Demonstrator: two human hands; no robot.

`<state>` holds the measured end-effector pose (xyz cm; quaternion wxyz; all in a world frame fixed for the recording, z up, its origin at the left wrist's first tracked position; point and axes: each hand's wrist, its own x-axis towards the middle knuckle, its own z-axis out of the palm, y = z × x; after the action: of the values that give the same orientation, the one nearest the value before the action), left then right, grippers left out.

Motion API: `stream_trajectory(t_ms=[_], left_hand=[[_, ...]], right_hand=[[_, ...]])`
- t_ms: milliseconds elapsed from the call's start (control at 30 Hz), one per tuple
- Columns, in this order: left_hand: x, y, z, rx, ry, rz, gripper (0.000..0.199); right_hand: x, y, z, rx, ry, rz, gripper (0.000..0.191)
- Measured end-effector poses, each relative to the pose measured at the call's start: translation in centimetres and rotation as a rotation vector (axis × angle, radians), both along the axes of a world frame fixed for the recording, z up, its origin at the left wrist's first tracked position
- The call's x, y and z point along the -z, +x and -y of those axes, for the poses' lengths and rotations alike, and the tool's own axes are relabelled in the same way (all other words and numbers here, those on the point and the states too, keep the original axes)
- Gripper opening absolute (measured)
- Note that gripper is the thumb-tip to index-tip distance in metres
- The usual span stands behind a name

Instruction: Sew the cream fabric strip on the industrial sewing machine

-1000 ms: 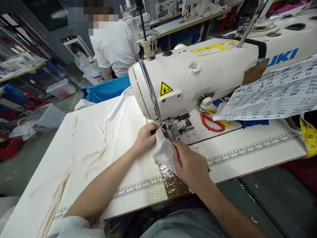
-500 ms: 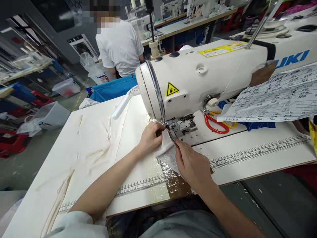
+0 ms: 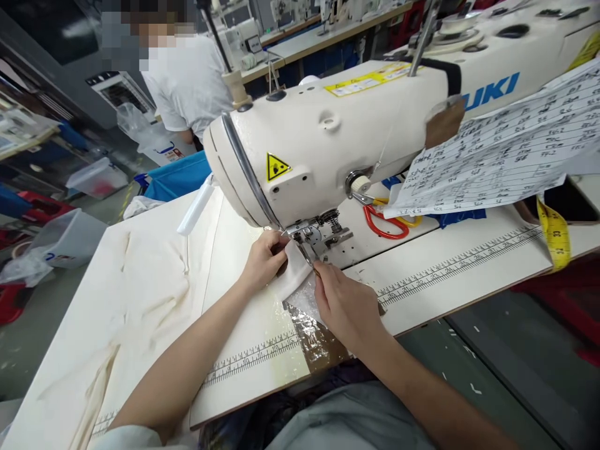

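My left hand [image 3: 263, 261] is closed in a pinch on a piece of white fabric [image 3: 294, 265], just left of the needle area of a white sewing machine [image 3: 300, 134]. In my right hand [image 3: 344, 300], slim metal tweezers [image 3: 305, 253] point up toward the presser foot [image 3: 304, 232], their tips over the fabric's edge. The fabric lies on the machine bed, partly hidden by both hands. Whether the tweezer tips grip anything is too small to tell.
Red-handled scissors [image 3: 387, 224] lie right of the needle area, beneath a handwritten sheet [image 3: 497, 144]. A yellow tape measure [image 3: 553, 234] hangs at the table's right edge. Cream cloth pieces [image 3: 154, 269] spread across the left tabletop. A person in a white shirt [image 3: 187, 81] is behind the machine.
The camera view has shifted to the right, so the machine and table appear further left. Both hands stay by the presser foot, with the same fabric and tweezers.
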<state>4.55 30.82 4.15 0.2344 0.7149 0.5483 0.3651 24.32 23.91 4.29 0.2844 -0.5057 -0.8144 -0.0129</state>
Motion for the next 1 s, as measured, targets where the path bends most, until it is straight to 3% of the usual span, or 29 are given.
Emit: stream_trajectory(t_ms=[233,433,567,733,867,1000], left_hand=[[0.1,-0.3,0.0,0.039,0.084,-0.012,0.012],[-1.2,-0.4,0.5,0.261,0.371,-0.332,0.016],[-2.5,0.0,1.8,0.367,0.372,-0.581,0.031],[-2.8,2.1,3.9,0.256,0.318,-0.783,0.031],[-2.2,3.4,5.0,0.157,0.299,-0.819,0.031],[-1.8,3.0,5.7,0.181,0.301,-0.763,0.039]], right_hand=[[-1.0,-0.3,-0.2,0.036,-0.197,0.105,0.027],[-1.1,0.1,0.8,0.054,-0.12,0.08,0.025],[-1.0,1.6,3.8,-0.026,-0.082,-0.141,0.023],[-1.4,3.7,6.9,-0.165,-0.131,-0.201,0.022],[-1.5,4.5,7.0,-0.181,-0.107,-0.088,0.029],[-1.3,4.6,6.6,-0.171,-0.076,-0.038,0.031]])
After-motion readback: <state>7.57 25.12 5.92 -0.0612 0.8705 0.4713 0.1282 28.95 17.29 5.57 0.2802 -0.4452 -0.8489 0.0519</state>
